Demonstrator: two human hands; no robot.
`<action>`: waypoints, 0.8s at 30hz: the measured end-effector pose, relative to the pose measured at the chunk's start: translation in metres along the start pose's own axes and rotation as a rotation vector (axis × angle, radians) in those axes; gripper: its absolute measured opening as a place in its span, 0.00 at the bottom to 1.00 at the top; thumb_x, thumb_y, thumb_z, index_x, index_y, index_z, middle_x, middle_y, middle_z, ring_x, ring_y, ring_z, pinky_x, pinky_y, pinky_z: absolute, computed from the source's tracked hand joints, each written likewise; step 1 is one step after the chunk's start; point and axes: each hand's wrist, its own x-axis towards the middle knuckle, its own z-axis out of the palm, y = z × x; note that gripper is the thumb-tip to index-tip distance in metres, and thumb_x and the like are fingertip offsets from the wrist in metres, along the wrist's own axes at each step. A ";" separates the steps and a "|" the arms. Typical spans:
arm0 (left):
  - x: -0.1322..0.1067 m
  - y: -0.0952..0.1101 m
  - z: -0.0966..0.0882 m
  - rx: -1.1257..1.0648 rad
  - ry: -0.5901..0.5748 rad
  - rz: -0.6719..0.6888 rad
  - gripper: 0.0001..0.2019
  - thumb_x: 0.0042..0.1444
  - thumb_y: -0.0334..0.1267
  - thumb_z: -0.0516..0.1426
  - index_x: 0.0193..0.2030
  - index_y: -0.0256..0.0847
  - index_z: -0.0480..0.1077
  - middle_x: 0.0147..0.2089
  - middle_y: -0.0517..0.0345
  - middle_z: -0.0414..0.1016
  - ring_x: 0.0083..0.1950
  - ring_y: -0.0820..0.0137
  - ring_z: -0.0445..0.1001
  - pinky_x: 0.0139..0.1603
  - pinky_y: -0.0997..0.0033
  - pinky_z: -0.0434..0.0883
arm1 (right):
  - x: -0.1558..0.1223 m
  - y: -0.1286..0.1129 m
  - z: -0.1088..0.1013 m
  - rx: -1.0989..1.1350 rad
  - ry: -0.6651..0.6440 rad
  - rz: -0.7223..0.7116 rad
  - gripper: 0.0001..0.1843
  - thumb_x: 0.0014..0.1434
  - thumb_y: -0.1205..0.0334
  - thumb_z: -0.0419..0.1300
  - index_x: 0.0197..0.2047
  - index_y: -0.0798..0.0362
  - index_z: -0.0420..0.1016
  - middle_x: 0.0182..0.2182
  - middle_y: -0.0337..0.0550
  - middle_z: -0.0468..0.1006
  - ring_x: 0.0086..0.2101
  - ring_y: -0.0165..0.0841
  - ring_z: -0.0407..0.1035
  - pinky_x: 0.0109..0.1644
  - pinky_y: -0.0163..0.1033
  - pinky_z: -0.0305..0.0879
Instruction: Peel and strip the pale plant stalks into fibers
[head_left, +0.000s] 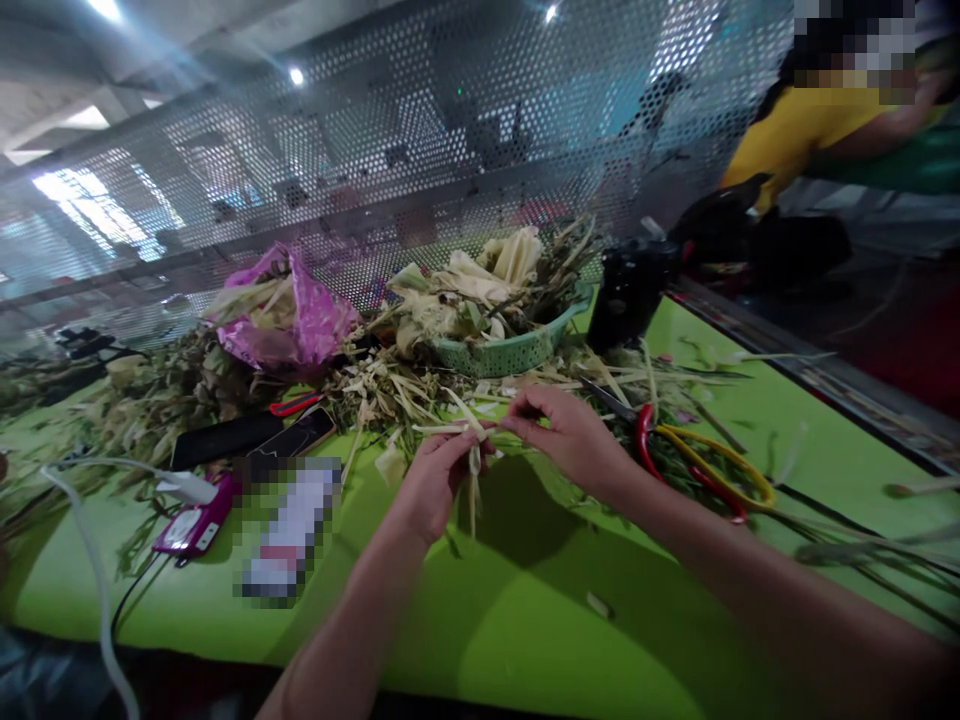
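Over the middle of the green table, my left hand (437, 478) is closed on several narrow pale strips (465, 408) that look like dried corn husk. The strips cross each other above the thumb, and one end hangs below the fingers. My right hand (564, 437) is just to the right, thumb and forefinger pinched at the end of a strip running from the left hand. Beside my right forearm lie scissors (645, 440) with red handles, and a yellow-handled tool (724, 462) overlaps them. Behind my hands are loose husk scraps (390, 385).
A green basket (495, 357) heaped with husks stands behind, between a pink plastic bag (300, 325) and a black container (628, 295). Phones (225, 440), a purple power adapter (196, 520) and a white cable (86, 545) lie left. A perforated metal screen (420, 150) borders the table. A person in yellow (795, 130) is beyond.
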 end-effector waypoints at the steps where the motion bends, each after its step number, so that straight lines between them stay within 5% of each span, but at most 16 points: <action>1: 0.000 0.000 -0.001 -0.024 0.002 -0.016 0.14 0.49 0.40 0.62 0.41 0.33 0.76 0.32 0.54 0.76 0.31 0.77 0.70 0.34 0.78 0.66 | -0.001 -0.001 -0.001 -0.021 0.057 -0.031 0.05 0.57 0.59 0.58 0.33 0.52 0.69 0.32 0.43 0.72 0.34 0.34 0.64 0.37 0.38 0.58; 5: 0.001 0.000 -0.002 -0.108 0.014 -0.011 0.16 0.49 0.39 0.62 0.46 0.37 0.74 0.37 0.53 0.78 0.33 0.75 0.73 0.38 0.74 0.69 | -0.006 -0.011 -0.002 -0.098 0.214 -0.107 0.06 0.56 0.62 0.60 0.38 0.52 0.68 0.38 0.47 0.70 0.39 0.38 0.64 0.42 0.40 0.59; 11: 0.000 -0.004 0.004 -0.144 -0.018 0.050 0.18 0.47 0.39 0.64 0.47 0.41 0.73 0.43 0.54 0.78 0.42 0.70 0.75 0.43 0.71 0.70 | -0.014 -0.016 0.013 -0.138 -0.029 -0.093 0.08 0.58 0.56 0.58 0.33 0.51 0.70 0.34 0.45 0.73 0.37 0.37 0.65 0.38 0.39 0.57; 24: 0.003 -0.002 0.001 -0.047 0.080 0.045 0.14 0.43 0.40 0.66 0.36 0.35 0.76 0.33 0.56 0.76 0.34 0.75 0.72 0.39 0.77 0.67 | -0.009 -0.013 0.013 -0.202 -0.119 -0.095 0.06 0.54 0.68 0.54 0.26 0.52 0.63 0.27 0.40 0.68 0.30 0.32 0.60 0.33 0.36 0.52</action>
